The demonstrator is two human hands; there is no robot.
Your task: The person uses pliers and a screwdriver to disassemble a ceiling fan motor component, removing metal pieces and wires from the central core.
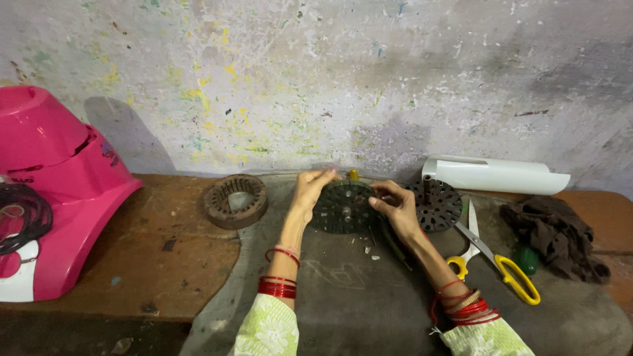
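Observation:
A dark round perforated disc (343,209) stands tilted on a grey mat, held between both my hands. My left hand (310,191) grips its upper left rim, fingers pinched near the top. My right hand (394,206) holds the right edge with the fingers curled. Behind the disc a small yellow tip (353,175) peeks out. A second dark perforated disc (435,204) with a central shaft lies just right of my right hand.
A rusty toothed metal ring (235,200) lies to the left on the brown bench. A pink plastic housing (56,191) with a black cable fills the far left. Yellow-handled scissors (494,260), a white curved cover (494,175) and a dark rag (557,237) lie right.

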